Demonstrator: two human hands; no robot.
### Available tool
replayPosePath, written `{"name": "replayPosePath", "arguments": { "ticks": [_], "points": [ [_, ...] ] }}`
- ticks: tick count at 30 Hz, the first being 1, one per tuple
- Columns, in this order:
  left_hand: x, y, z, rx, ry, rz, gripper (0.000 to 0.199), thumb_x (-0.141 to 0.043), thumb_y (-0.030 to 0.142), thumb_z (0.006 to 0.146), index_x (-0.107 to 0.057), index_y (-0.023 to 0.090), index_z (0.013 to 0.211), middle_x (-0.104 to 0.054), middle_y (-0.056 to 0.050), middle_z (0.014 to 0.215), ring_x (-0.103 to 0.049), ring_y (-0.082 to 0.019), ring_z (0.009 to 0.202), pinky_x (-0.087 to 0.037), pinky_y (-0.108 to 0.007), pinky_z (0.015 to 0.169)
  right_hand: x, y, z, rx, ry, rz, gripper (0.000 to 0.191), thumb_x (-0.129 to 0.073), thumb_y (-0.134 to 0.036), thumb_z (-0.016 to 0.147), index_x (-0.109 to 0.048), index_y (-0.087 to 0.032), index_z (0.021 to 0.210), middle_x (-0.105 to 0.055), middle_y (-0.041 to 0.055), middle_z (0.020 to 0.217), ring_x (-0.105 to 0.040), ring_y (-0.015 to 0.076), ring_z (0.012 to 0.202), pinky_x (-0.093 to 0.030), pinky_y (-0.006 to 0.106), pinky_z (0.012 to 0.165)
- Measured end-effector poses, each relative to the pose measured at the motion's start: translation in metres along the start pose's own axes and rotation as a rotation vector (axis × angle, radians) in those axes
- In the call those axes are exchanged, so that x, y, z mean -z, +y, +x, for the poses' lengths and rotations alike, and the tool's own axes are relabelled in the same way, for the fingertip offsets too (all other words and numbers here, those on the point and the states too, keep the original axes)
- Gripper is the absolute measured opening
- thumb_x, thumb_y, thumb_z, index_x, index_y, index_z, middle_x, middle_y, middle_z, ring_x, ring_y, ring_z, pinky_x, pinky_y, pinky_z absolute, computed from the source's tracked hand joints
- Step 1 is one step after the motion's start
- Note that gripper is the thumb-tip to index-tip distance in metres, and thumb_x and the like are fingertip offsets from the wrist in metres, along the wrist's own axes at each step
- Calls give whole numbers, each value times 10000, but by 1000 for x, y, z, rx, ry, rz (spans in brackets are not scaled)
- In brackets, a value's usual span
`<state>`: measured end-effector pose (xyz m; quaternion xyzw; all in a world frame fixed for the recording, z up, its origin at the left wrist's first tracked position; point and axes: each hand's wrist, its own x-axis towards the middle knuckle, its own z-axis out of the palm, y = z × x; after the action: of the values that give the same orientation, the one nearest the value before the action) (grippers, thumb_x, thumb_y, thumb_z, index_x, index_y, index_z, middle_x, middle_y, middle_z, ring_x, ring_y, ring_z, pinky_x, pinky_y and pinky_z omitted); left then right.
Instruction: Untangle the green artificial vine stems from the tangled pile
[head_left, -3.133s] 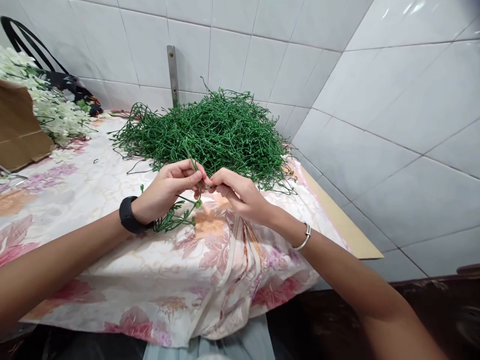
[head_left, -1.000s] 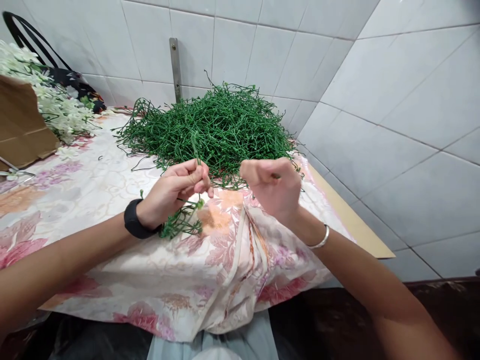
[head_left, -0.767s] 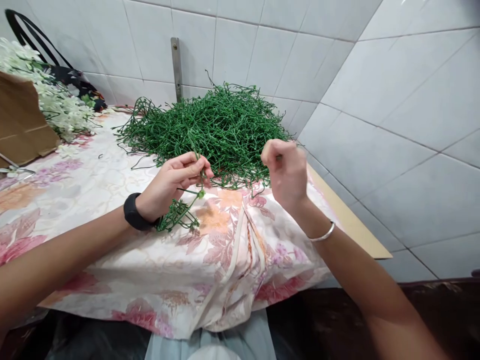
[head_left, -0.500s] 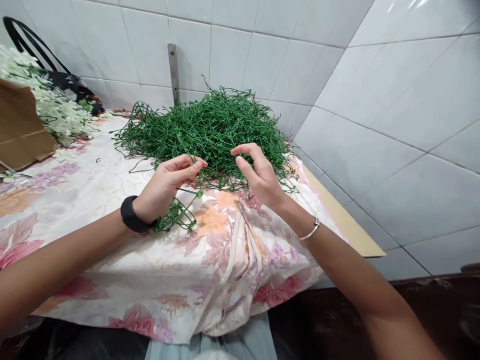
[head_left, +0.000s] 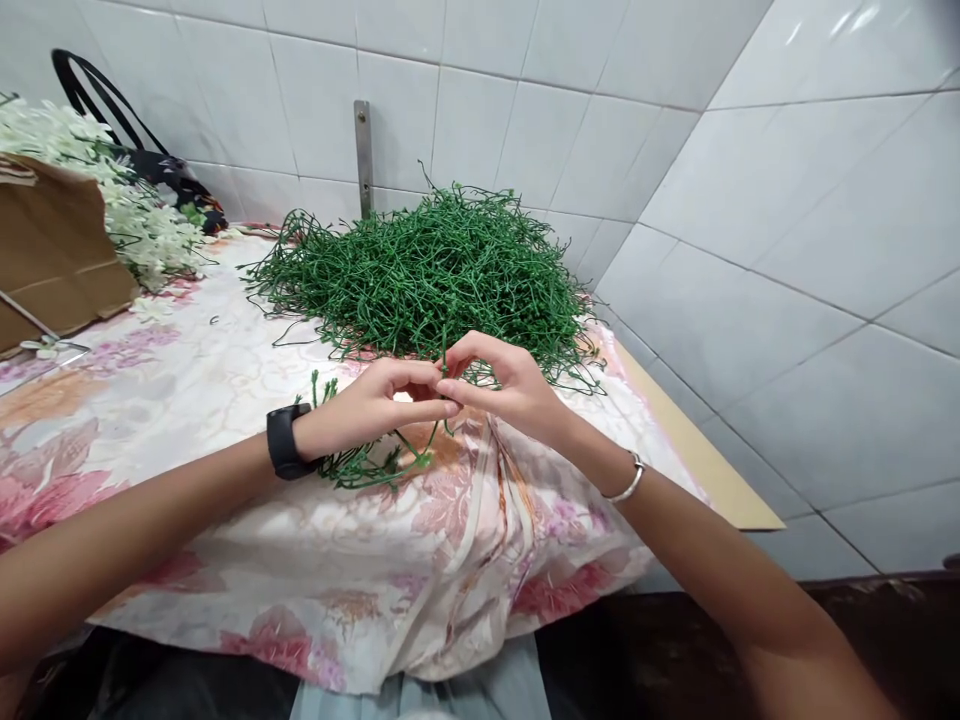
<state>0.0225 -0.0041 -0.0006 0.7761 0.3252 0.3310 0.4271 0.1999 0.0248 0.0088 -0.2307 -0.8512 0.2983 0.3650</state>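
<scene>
A large tangled pile of thin green stems (head_left: 442,270) lies on the flowered cloth (head_left: 247,560). Just in front of it my left hand (head_left: 382,400) and my right hand (head_left: 502,385) meet, fingertips touching. Both hands pinch a green stem piece (head_left: 444,350), its top poking up between the fingers. A smaller bunch of green stems (head_left: 360,468) rests on the cloth below my left hand, partly hidden by the wrist. Some stems hang under the joined fingertips.
At the left stand a brown cardboard box (head_left: 64,250), white artificial flowers (head_left: 142,225) and a black bag (head_left: 169,180). A metal strip (head_left: 363,160) is on the tiled wall behind the pile. A tan board (head_left: 675,440) lies along the right edge.
My right hand has moved down and left, closing its fingers on the stem. My left hand has shifted right and down, so the fingertips now meet. The view has shifted slightly.
</scene>
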Motion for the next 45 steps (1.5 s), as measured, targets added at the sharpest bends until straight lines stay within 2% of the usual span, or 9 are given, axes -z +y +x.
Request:
{"name": "replayPosePath", "arguments": {
  "ticks": [8, 12, 19, 24, 32, 35, 38, 41, 45],
  "points": [
    [3, 0, 2, 166, -106, -404, 468, -546, 313, 781, -385, 191, 1204, -633, -36, 822, -589, -125, 671, -447, -279, 675, 12, 12, 10, -55, 326, 218, 142, -621, -272, 701, -519, -177, 733, -551, -10, 783, -514, 73, 690, -445, 227, 673],
    [12, -5, 5, 108, -66, -411, 331, -607, 270, 728, -542, 131, 1022, -632, -33, 732, -573, -118, 629, -431, -271, 670, 33, 13, 27, -17, 518, 188, 146, -626, -291, 694, -532, -191, 742, -541, -15, 770, -507, 71, 703, -443, 215, 688],
    [26, -8, 12, 0, 58, -401, 211, -583, 318, 745, -629, 115, 712, -606, -29, 634, -554, -131, 712, -378, -253, 746, 57, 1, 70, 62, 511, 111, 195, -664, -316, 651, -534, -176, 689, -536, -17, 728, -501, 69, 669, -445, 212, 673],
    [34, -11, 12, 23, 100, -486, 462, -382, 522, 807, -613, 122, 829, -614, -58, 736, -561, -144, 683, -401, -275, 677, 65, -31, 106, 147, 591, 31, 235, -670, -364, 634, -546, -174, 697, -545, -15, 696, -526, 65, 651, -456, 201, 634],
    [28, -19, 13, 41, 96, -495, 322, -573, 439, 727, -625, 122, 742, -598, -26, 620, -541, -111, 602, -403, -240, 642, 125, -123, 155, 288, 884, -10, 334, -485, -380, 713, -542, -71, 827, -595, -18, 726, -597, 52, 650, -330, 169, 510],
    [28, -12, 12, 57, 22, -597, 694, -260, 673, 756, -637, 96, 842, -648, -119, 788, -596, -173, 736, -433, -308, 739, 112, -144, 138, 496, 744, 27, 172, -451, -254, 768, -506, -120, 860, -570, -29, 796, -606, 36, 741, -393, 171, 632],
    [31, 0, 10, 69, -48, -833, 898, -92, 757, 691, -582, 79, 1018, -585, -181, 1083, -559, -249, 986, -406, -370, 866, 63, -136, 88, 550, 352, -127, 107, -462, -215, 818, -492, -148, 896, -580, 5, 878, -582, 62, 778, -470, 212, 691],
    [34, 9, 7, 57, -27, -972, 814, -132, 713, 738, -508, 95, 1110, -527, -171, 1180, -509, -264, 1076, -405, -390, 892, 5, -106, 24, 654, -218, -574, 71, -480, -162, 810, -543, -149, 840, -609, 34, 875, -559, 107, 840, -474, 250, 771],
    [33, 8, 6, 45, 1, -918, 431, -414, 406, 840, -433, 131, 1172, -606, -136, 1049, -605, -219, 903, -462, -348, 800, -37, -74, -34, 914, -606, -928, 169, -405, -138, 842, -543, -164, 749, -610, 23, 857, -553, 94, 751, -449, 233, 765]
  ]
}}
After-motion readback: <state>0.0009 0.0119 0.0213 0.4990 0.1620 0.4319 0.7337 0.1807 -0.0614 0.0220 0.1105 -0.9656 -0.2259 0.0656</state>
